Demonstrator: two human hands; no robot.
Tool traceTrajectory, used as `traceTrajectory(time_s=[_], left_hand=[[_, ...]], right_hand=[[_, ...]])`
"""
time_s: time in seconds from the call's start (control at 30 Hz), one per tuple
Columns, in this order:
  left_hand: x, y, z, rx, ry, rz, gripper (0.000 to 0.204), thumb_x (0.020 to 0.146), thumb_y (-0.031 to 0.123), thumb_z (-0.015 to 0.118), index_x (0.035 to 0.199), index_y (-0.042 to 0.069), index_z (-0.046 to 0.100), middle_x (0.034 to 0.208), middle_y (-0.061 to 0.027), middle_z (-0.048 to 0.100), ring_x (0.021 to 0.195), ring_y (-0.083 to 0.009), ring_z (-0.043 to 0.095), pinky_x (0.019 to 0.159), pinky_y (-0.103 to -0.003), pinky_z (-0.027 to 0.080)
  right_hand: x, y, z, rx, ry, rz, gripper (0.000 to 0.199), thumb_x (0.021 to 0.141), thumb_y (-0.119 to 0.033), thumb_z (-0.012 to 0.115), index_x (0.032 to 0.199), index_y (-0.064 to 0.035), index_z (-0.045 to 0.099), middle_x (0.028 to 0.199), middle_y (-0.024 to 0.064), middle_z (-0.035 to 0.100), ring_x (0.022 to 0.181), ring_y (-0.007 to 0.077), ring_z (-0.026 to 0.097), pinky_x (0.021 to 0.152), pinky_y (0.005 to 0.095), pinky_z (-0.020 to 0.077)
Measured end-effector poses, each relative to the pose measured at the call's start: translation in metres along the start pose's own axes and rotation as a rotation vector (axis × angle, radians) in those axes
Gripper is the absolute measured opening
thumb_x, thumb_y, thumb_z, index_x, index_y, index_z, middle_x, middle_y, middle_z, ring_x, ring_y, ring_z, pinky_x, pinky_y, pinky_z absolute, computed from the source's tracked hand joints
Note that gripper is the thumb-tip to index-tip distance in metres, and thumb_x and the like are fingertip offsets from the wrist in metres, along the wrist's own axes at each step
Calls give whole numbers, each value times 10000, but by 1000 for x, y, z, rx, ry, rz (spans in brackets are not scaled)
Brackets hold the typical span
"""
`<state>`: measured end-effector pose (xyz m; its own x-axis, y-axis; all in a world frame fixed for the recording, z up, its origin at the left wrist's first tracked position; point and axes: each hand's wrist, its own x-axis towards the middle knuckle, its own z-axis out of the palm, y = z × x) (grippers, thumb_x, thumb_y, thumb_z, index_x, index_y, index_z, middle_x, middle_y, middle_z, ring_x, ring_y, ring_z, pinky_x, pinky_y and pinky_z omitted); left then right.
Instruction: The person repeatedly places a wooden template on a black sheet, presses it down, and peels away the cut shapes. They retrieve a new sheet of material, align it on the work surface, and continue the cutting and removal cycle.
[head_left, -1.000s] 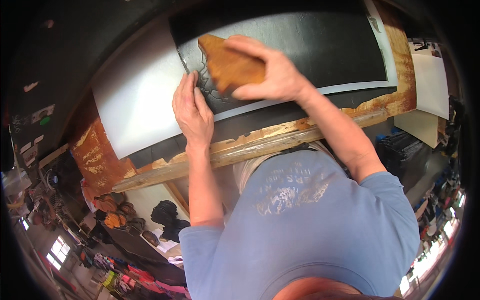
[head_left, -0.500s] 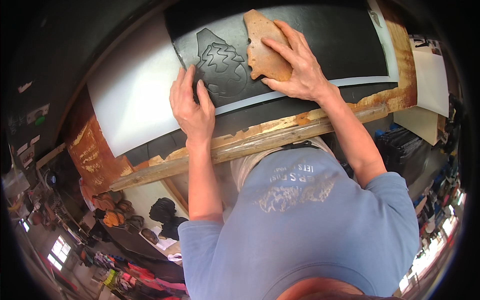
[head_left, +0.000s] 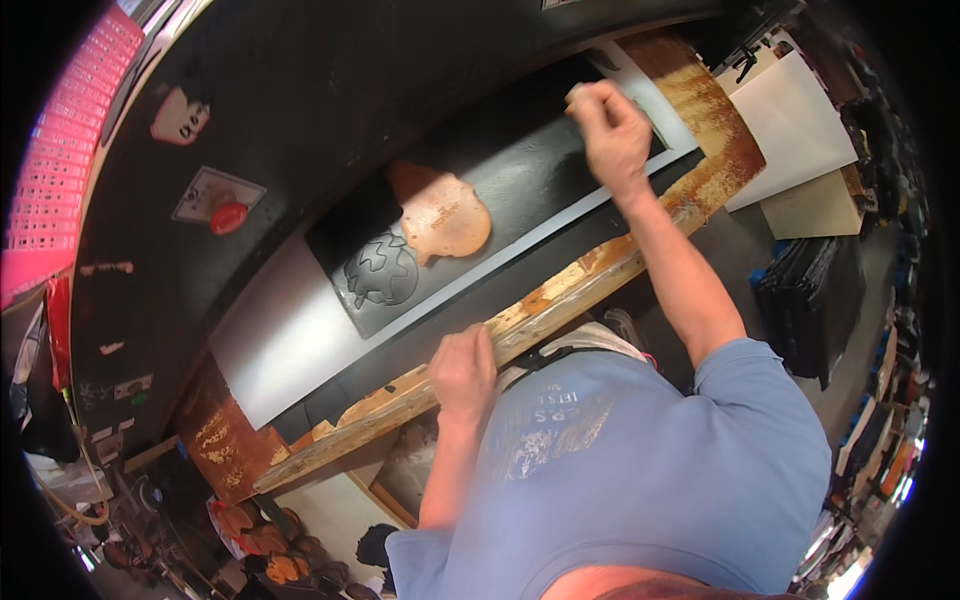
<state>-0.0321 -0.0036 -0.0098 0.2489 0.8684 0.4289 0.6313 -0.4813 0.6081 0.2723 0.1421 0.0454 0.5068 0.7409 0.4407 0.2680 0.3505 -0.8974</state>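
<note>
A tan, irregularly edged flat piece (head_left: 447, 218) lies on a black sheet (head_left: 530, 190), touched by neither hand. Beside it on the left, a jagged outline (head_left: 380, 270) shows pressed or cut into the sheet. My right hand (head_left: 615, 140) is raised over the sheet's right end with its fingers curled closed; what they hold, if anything, is hidden. Down at the bench front, my left hand (head_left: 463, 370) is closed at the wooden rail (head_left: 520, 345), its fingers bent over the edge.
A white board (head_left: 290, 340) lies under the black sheet. Along the far side runs a large dark machine beam (head_left: 330, 130) with a red button (head_left: 229, 217). Upper left is a pink basket (head_left: 75, 140). Black sheets (head_left: 810, 290) are stacked at the right.
Both hands have left the work: the right went up and right off the tan piece, the left came down to the rail. The view has swung, showing more of the machine.
</note>
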Motion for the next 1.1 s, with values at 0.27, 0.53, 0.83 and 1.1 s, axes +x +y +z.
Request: traceTrajectory(time_s=[0.27,0.53,0.83,1.1], left_hand=[[14,8,3,169,95,-47,105,965,78,723,902,-4,711,817,-211,707,730,-400,694,664,-462,556],[24,7,9,231,114,-94,179,1004,151,706,890,19,666,798,-181,706,719,-383,682,663,-461,546],[25,16,11,281,190,6,194,968,194,749,841,53,710,797,-116,674,765,-322,657,705,-447,529],[6,4,16,338,137,11,223,940,179,762,793,14,734,795,-137,610,768,-342,584,714,-476,473]], right_hand=[[69,-18,-72,-246,-64,-223,193,1027,-185,683,1005,4,713,859,21,699,803,96,616,739,287,510],[-88,27,-114,-625,-222,-437,175,946,-168,734,821,-57,680,711,89,626,644,258,639,622,387,505],[-86,28,-109,-568,-195,-344,151,921,-132,737,800,-64,680,719,69,626,640,300,638,613,406,505],[-99,43,-103,-506,-231,-225,149,946,-178,747,868,-53,729,709,51,605,620,214,601,611,349,478]])
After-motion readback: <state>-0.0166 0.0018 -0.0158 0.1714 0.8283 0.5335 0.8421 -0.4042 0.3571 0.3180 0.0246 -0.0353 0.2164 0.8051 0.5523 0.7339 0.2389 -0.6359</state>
